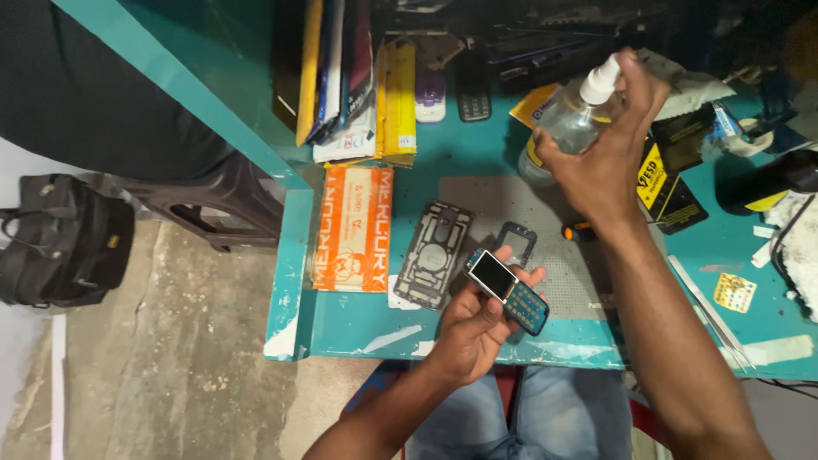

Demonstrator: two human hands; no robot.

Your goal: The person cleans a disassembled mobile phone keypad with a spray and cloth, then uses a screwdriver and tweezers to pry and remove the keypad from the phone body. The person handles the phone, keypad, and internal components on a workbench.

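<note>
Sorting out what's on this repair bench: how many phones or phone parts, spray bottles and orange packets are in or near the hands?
Keypad phones: 2, one in the left hand as the blue keypad phone, one dark keypad phone at the back
Loose phone frames: 2, grey frame, small dark frame
Spray bottle in the right hand: 1
Orange packet: 1
Total: 6

The scene is viewed from a single head-worn camera, aimed steeply downward at close range over a teal workbench (477,162), with bare floor (170,341) taken in at left.
</note>
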